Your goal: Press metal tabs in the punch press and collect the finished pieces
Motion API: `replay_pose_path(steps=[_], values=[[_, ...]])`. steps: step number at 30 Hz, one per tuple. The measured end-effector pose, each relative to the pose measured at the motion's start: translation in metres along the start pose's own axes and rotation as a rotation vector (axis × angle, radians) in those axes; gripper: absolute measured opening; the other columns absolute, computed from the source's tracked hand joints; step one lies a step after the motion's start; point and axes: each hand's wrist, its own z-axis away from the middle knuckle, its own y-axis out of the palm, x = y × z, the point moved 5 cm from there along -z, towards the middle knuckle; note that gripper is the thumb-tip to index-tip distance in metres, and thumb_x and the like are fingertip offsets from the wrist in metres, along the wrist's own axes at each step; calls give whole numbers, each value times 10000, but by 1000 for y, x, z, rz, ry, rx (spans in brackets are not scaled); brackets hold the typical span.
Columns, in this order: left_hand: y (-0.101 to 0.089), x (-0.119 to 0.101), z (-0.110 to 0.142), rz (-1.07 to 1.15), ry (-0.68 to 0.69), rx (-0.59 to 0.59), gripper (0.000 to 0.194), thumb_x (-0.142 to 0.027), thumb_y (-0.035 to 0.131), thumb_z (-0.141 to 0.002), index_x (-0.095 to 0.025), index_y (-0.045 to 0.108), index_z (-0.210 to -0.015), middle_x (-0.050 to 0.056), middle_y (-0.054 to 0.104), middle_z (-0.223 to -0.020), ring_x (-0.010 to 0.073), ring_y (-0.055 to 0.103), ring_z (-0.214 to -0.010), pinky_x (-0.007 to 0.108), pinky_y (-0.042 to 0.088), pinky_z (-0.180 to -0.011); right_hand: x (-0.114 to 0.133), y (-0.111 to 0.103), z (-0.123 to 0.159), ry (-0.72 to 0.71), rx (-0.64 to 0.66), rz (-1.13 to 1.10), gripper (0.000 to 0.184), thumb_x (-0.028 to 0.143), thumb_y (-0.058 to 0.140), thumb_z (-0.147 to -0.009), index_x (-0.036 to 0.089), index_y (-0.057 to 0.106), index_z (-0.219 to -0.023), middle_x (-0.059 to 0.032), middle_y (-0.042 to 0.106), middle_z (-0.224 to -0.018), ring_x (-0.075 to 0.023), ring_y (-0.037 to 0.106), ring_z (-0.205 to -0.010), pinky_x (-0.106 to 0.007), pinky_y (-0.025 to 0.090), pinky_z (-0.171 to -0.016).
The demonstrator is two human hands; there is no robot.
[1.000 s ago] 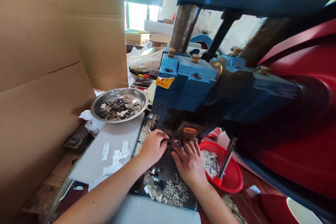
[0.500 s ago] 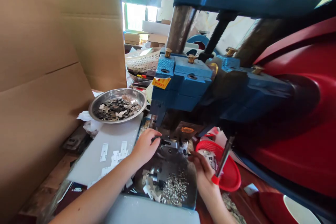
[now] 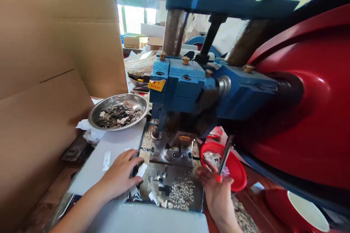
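My left hand [image 3: 120, 174] is over the left edge of the press bed, thumb and forefinger apart. Just past their tips is a small flat metal piece [image 3: 142, 170]; I see no grip on it. My right hand [image 3: 217, 193] is palm up with spread fingers, right of the bed, by the red-tipped lever [image 3: 225, 154]. Between the hands, the blue press [image 3: 177, 87] stands over a steel die [image 3: 175, 154]. On the bed in front lie a heap of tiny shiny metal parts [image 3: 182, 193] and some larger pieces [image 3: 157, 193].
A steel bowl [image 3: 94, 118] of flat metal pieces stands at the left on a pale board [image 3: 90, 174]. A red basket [image 3: 240, 173] with metal parts is at the right, beneath the big red flywheel [image 3: 314, 116]. Cardboard [image 3: 90, 54] walls off the left.
My left hand has drawn back from the die, down and left to the bed's edge. My right hand has left the die and turned palm up, fingers spread. The view has shifted.
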Motion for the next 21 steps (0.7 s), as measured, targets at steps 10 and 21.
replay_pose_path(steps=[10, 21], values=[[11, -5, -5, -38, -12, 22, 380, -287, 630, -723, -266, 589, -1100, 71, 405, -1416, 327, 293, -1336, 522, 214, -1089, 20, 70, -56, -117, 101, 600, 333, 528, 629, -664, 212, 653, -767, -19, 656, -710, -195, 589, -684, -301, 445, -642], [18, -17, -10, 27, 3, -33, 67, -179, 606, -711, -218, 626, -762, 64, 519, -1303, 308, 343, -1299, 506, 255, -1058, 21, -20, -8, -110, -328, 346, 457, 452, 577, -783, 206, 531, -1165, -43, 677, -921, -190, 646, -786, -331, 492, -717]])
